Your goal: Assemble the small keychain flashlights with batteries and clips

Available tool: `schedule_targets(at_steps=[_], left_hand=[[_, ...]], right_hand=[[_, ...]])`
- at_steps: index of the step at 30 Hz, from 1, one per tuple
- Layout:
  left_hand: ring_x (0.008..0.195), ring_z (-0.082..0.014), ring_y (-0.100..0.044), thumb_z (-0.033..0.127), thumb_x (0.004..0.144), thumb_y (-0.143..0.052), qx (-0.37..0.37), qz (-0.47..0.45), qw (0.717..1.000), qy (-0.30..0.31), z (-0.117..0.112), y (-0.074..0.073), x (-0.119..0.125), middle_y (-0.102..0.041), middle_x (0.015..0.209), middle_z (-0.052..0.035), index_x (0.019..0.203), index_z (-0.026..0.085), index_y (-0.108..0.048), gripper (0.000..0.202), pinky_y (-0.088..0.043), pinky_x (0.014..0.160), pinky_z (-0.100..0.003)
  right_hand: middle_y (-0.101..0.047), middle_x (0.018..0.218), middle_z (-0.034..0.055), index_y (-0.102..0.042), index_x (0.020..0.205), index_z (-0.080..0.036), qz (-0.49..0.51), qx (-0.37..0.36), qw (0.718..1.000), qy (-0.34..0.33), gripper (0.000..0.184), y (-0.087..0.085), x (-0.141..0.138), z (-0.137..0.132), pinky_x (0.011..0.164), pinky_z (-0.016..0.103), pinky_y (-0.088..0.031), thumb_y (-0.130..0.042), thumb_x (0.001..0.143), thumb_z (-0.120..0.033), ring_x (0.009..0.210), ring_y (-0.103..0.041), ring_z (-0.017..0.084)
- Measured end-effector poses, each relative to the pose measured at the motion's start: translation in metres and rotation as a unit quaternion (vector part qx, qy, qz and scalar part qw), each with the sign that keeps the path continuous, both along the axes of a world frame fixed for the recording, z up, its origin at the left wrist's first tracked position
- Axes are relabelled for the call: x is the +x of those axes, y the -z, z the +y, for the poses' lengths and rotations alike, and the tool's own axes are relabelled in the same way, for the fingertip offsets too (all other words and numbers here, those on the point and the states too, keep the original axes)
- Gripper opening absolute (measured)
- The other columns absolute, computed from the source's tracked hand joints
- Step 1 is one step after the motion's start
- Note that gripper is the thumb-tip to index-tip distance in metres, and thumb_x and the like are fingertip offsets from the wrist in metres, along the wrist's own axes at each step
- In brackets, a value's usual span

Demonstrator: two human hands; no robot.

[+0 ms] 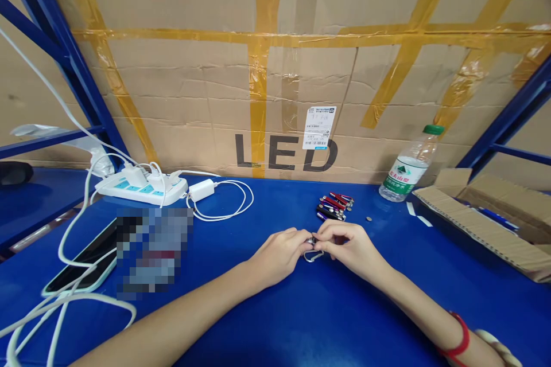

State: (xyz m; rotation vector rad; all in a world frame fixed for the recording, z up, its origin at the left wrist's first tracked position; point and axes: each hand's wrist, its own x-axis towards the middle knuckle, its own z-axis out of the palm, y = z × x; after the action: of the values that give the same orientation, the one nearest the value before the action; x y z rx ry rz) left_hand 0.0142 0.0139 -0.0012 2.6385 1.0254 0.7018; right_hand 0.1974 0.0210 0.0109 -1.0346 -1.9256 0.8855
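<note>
Both my hands meet at the middle of the blue table [301,321]. My left hand [282,252] and my right hand [346,246] pinch one small dark keychain light [313,241] between their fingertips, and its silver clip hangs below, touching the table. Just beyond the hands lies a pile of several small red, purple and black keychain lights [333,206]. A tiny round button cell [368,218] lies alone to the right of the pile.
A white power strip [142,188] with chargers and white cables sits back left, and a phone [84,264] lies near it. A water bottle [408,169] stands back right, beside an open cardboard box [486,218]. A taped cardboard wall marked LED closes the back.
</note>
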Motion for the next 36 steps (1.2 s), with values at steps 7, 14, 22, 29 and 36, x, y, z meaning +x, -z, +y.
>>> schedule_targets(at_steps=[7, 14, 22, 29, 36], left_hand=[[0.076, -0.0161, -0.057, 0.018, 0.093, -0.039, 0.025, -0.01, 1.0, -0.014, -0.001, -0.001, 0.001, -0.063, 0.086, -0.0026, 0.095, 0.017, -0.054, 0.016, -0.045, 0.068, -0.025], [0.081, -0.0161, -0.058, 0.021, 0.095, -0.036, 0.028, 0.01, 0.998, -0.054, -0.003, -0.006, 0.007, -0.065, 0.091, -0.0018, 0.098, 0.018, -0.053, 0.018, -0.046, 0.073, -0.027], [0.085, -0.0176, -0.059, 0.025, 0.096, -0.032, 0.067, 0.043, 0.994, -0.08, -0.004, 0.0, 0.008, -0.065, 0.093, -0.0026, 0.099, 0.018, -0.051, 0.021, -0.046, 0.077, -0.03], [0.083, -0.0193, -0.059, 0.031, 0.096, -0.033, 0.073, 0.051, 0.989, -0.122, -0.007, 0.001, 0.007, -0.066, 0.089, -0.0028, 0.098, 0.017, -0.051, 0.023, -0.046, 0.073, -0.031], [0.086, -0.0195, -0.059, 0.031, 0.095, -0.036, 0.065, 0.037, 0.989, -0.127, -0.006, 0.003, 0.003, -0.066, 0.089, -0.0029, 0.097, 0.018, -0.053, 0.022, -0.046, 0.076, -0.031]], right_hand=[[-0.058, 0.059, 0.0009, -0.057, 0.055, -0.016, -0.005, -0.051, 0.998, 0.039, 0.036, -0.001, -0.003, -0.003, 0.045, 0.022, -0.038, -0.068, 0.066, -0.049, 0.046, -0.045, 0.008], [-0.056, 0.05, -0.0007, -0.057, 0.062, -0.016, -0.023, -0.064, 0.995, 0.074, 0.035, -0.001, -0.003, -0.001, 0.043, 0.022, -0.036, -0.063, 0.068, -0.05, 0.042, -0.046, 0.009], [-0.06, 0.061, 0.0009, -0.061, 0.07, -0.016, 0.012, -0.056, 0.995, 0.084, 0.041, -0.006, -0.007, 0.0, 0.039, 0.022, -0.039, -0.066, 0.06, -0.056, 0.039, -0.048, 0.008], [-0.052, 0.043, -0.0017, -0.066, 0.077, -0.016, 0.024, -0.095, 0.993, 0.072, 0.042, 0.008, -0.003, 0.007, 0.034, 0.022, -0.04, -0.067, 0.062, -0.056, 0.038, -0.049, 0.012], [-0.067, 0.077, 0.0069, -0.071, 0.068, -0.017, 0.021, -0.079, 0.994, 0.076, 0.031, 0.01, 0.001, 0.015, 0.034, 0.023, -0.043, -0.074, 0.057, -0.046, 0.04, -0.05, 0.01]])
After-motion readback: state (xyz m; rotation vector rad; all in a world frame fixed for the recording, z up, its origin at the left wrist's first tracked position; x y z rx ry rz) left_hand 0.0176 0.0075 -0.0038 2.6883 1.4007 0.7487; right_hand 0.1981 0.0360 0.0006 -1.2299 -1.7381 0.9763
